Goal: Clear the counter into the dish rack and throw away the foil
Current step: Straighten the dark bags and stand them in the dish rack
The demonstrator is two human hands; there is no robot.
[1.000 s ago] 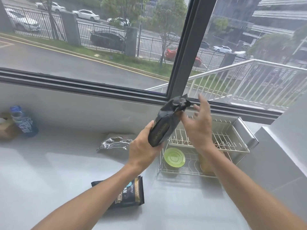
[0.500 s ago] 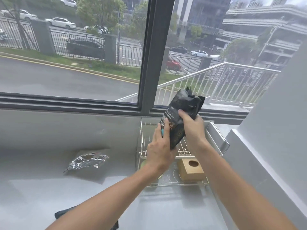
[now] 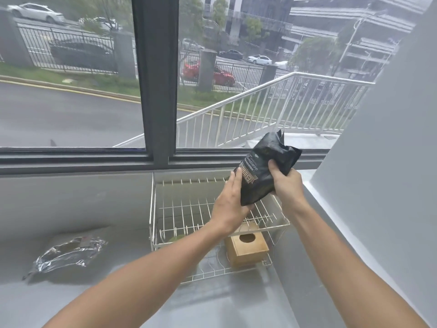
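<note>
Both hands hold a black pouch [image 3: 262, 176] with gold lettering above the upper tier of the wire dish rack [image 3: 165, 209]. My left hand [image 3: 230, 202] grips its lower left edge from the side. My right hand [image 3: 287, 183] clasps its right side, thumb across the front. The pouch is upright, tilted a little to the right, its crumpled top pointing up. On the rack's lower tier sit a wooden box [image 3: 247, 247] with a round hole and a green plate [image 3: 176, 238], mostly hidden by my left forearm. A crumpled sheet of foil [image 3: 68, 253] lies on the grey counter [image 3: 94, 299] to the left.
The rack stands against the back wall under a wide window [image 3: 71, 91]. A grey wall [image 3: 378, 185] slants up close on the right of the rack.
The pouch has moved right and a little further back over the rack with both hands on it. The view has shifted right, so the second pouch on the counter is out of sight.
</note>
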